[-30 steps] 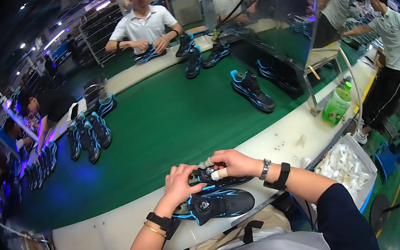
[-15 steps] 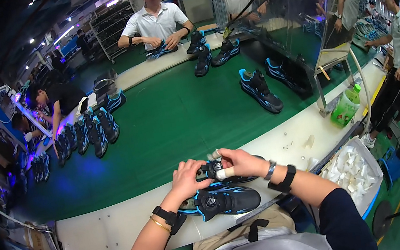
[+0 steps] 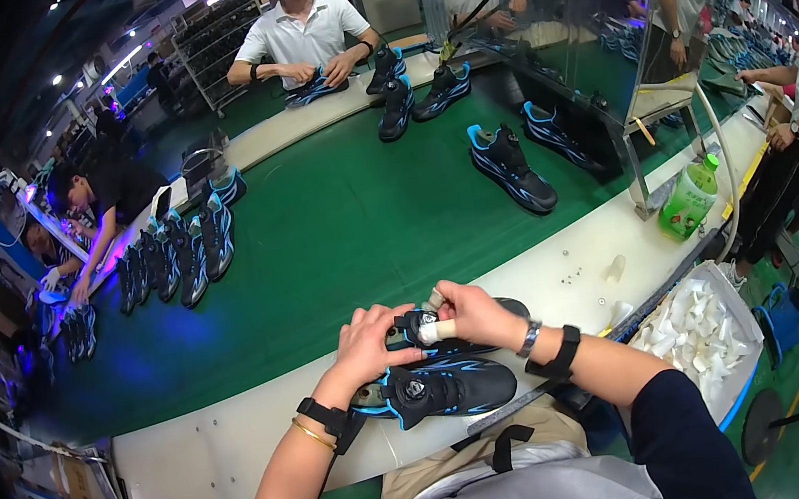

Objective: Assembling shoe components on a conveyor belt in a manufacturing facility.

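Note:
Two black sneakers with blue trim lie side by side on the white ledge in front of me. On the farther sneaker (image 3: 516,309), my left hand (image 3: 367,347) is closed around the heel and collar. My right hand (image 3: 474,315) bends over the same sneaker's tongue, its thumb and forefinger, both in pale finger covers, pinched at the round lacing dial. Whether anything small is between those fingertips is hidden. The nearer sneaker (image 3: 468,386) rests upright just below my hands, toe to the right, its own dial showing.
Beyond the ledge (image 3: 184,454) runs a green belt (image 3: 335,218) carrying several more sneakers (image 3: 513,169). A green bottle (image 3: 691,198) stands at right, above a box of white scraps (image 3: 704,336). Across the belt a co-worker (image 3: 301,40) handles a sneaker; a metal-framed clear enclosure (image 3: 551,18) stands far right.
My right forefinger has curled down from above the sneaker to the dial, closing toward the thumb. My left hand stays on the collar. The view has shifted slightly.

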`<state>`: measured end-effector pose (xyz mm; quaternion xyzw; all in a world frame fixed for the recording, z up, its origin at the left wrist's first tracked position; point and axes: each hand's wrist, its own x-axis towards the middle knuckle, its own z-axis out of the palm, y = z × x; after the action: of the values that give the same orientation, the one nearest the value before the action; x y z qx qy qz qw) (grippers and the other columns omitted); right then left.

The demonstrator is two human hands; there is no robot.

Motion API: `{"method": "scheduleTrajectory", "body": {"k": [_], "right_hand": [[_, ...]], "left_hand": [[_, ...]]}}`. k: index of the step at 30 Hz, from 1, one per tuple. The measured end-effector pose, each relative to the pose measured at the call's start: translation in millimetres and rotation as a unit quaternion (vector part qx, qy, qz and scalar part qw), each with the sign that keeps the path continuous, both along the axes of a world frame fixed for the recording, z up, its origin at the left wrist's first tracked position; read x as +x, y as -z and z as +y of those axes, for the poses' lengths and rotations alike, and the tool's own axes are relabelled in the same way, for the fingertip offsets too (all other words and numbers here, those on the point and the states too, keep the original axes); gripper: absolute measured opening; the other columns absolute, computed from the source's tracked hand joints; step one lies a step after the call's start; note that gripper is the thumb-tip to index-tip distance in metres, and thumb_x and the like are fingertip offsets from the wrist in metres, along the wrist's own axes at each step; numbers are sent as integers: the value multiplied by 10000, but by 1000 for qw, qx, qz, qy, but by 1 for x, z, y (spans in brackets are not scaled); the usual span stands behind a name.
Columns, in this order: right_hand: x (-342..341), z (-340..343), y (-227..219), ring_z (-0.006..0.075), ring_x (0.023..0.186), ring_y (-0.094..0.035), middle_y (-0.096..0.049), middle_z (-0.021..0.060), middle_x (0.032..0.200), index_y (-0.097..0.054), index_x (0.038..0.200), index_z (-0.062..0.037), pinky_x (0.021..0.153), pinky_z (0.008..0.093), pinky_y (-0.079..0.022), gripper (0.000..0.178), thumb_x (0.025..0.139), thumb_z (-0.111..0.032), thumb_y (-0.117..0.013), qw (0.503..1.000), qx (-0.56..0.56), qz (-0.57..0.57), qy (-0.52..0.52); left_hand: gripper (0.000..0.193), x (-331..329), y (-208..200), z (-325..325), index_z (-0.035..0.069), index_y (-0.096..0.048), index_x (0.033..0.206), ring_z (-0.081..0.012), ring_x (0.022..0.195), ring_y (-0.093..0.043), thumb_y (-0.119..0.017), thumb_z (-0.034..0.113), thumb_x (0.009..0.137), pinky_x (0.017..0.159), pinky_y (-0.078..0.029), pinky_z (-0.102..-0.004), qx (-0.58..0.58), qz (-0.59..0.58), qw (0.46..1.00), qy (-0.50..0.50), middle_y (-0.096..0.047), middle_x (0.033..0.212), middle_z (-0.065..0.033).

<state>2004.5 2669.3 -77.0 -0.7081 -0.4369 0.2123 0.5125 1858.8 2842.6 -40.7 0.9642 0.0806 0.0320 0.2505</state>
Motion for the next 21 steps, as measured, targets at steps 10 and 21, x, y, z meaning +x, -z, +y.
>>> {"method": "scheduleTrajectory", "body": {"k": [10,21], "right_hand": [[-16,1,-9,196,607,-560,-565,63,674,-498,900,-34,585,331,-477,404,739,-238,-808,995,4,-75,59],[-16,-3,-10,169,651,-549,-585,46,733,-571,1238,-66,627,308,-477,492,783,-142,-742,993,-35,-97,63]], "left_hand": [[588,-2,3,-2,221,-616,1232,-269,998,-523,-769,465,718,853,-428,-421,53,-16,998,-1,-586,1075,-19],[570,-1,10,-1,290,-608,1257,-253,1016,-507,-720,526,751,841,-411,-413,60,-20,998,-2,-575,1044,-5]]}}
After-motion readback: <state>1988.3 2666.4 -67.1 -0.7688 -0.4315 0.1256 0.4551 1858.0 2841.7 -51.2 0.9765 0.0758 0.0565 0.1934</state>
